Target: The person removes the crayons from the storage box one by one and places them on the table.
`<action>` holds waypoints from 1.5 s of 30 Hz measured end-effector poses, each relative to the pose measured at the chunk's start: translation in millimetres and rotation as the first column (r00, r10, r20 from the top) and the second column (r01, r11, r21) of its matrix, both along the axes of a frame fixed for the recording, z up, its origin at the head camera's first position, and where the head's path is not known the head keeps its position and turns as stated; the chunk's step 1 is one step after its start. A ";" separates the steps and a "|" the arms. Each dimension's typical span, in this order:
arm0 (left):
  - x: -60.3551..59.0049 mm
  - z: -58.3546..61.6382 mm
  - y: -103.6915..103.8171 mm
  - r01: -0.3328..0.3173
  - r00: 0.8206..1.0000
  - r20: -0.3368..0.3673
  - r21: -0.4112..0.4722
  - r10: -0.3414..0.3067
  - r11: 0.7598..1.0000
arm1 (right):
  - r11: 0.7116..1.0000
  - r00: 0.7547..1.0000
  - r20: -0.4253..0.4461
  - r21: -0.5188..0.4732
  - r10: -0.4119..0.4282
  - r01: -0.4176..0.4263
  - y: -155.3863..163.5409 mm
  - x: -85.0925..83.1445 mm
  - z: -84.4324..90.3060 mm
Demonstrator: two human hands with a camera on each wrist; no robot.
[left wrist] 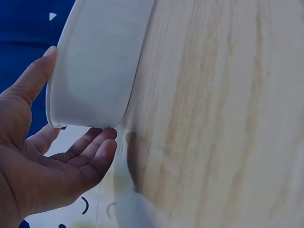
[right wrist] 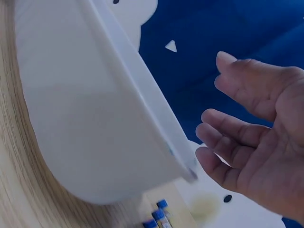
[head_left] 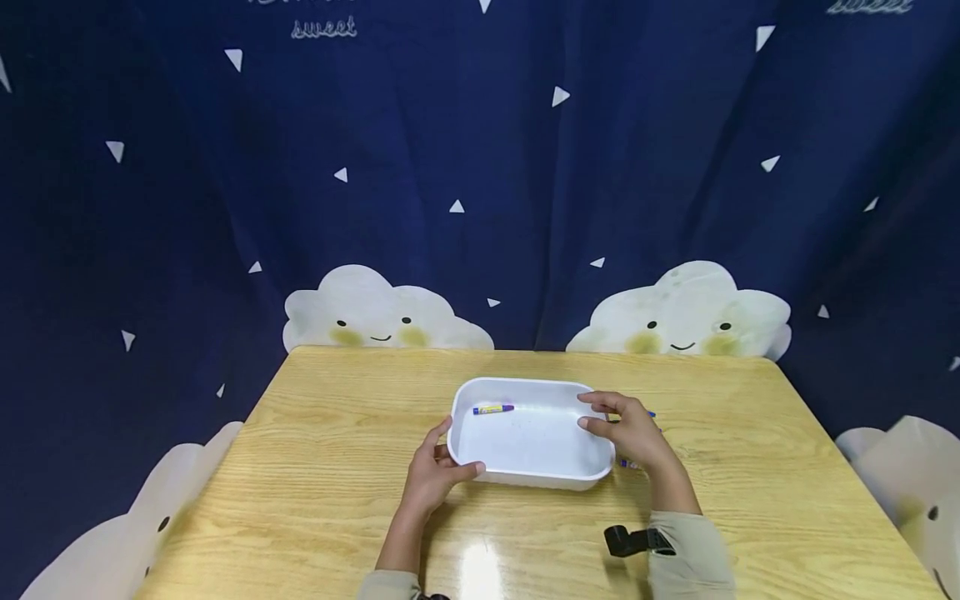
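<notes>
A white rectangular tray (head_left: 525, 450) stands on the wooden table. One crayon (head_left: 492, 409) with a yellow-and-blue wrapper and a purple tip lies inside, near its far left. My left hand (head_left: 433, 479) grips the tray's near left corner, thumb on the rim and fingers around the side. Over the tray's right side is my right hand (head_left: 626, 429), its fingers loosely bent and nothing between them. In the right wrist view that hand (right wrist: 256, 137) is apart from the tray wall. Several crayons (right wrist: 161, 216) lie on the table right of the tray, mostly hidden behind the right hand in the head view.
The wooden table (head_left: 322, 467) extends on both sides of the tray. Behind it hangs a dark blue curtain (head_left: 420, 167) with white triangles and smiling clouds. A black strap with a camera (head_left: 633, 540) sits on the right wrist.
</notes>
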State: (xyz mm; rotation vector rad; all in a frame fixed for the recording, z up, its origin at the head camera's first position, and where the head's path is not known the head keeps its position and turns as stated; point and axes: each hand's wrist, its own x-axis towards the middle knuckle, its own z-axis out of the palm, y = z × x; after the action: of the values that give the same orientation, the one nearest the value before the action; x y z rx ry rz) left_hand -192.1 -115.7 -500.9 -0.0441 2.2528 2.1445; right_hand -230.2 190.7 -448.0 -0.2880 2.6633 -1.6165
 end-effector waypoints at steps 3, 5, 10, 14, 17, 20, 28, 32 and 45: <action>1.1 0.9 0.1 -0.002 1.000 -0.006 -0.007 0.002 1.000 | 1.000 0.999 0.028 -0.003 0.026 -0.026 -8.8 -9.0 -0.4; 1.8 1.5 0.2 -0.005 1.000 -0.003 -0.009 0.005 1.000 | 0.999 0.998 0.045 -0.002 0.051 -0.051 -15.4 -15.0 -1.4; 1.7 2.0 0.5 -0.003 1.000 0.001 -0.005 0.003 1.000 | 0.991 0.990 0.047 -0.016 0.136 -0.136 -32.5 -28.0 -5.6; -0.3 0.3 -0.1 0.000 1.000 0.007 0.002 0.000 1.000 | 0.986 0.986 0.039 -0.021 0.164 -0.163 -45.3 -35.7 -10.1; -1.1 -1.4 -0.9 0.004 1.000 0.007 0.006 -0.004 1.000 | 0.985 0.984 0.052 -0.037 0.169 -0.167 -53.9 -39.9 -13.2; -0.8 -1.6 -1.7 0.006 1.000 0.006 0.001 -0.006 1.000 | 0.983 0.981 0.065 -0.038 0.182 -0.179 -62.3 -44.2 -16.7; 0.4 0.6 -1.2 0.010 1.000 0.000 -0.001 -0.010 1.000 | 0.964 0.959 0.106 -0.087 0.261 -0.253 -81.6 -58.2 -29.7; 0.5 1.2 -1.6 0.008 1.000 -0.005 -0.009 -0.008 1.000 | 0.959 0.952 0.131 -0.107 0.276 -0.263 -90.6 -62.1 -34.6; 2.6 2.5 -0.5 0.016 1.000 -0.018 0.002 -0.016 1.000 | 0.969 0.963 0.111 0.007 0.244 -0.246 -106.0 -64.9 -49.6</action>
State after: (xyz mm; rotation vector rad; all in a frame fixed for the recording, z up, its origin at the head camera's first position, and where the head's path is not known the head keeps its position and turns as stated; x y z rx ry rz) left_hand -189.5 -116.2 -498.3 -0.0069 2.2524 2.1484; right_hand -295.0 84.7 -497.6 -0.4917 2.4490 -1.4835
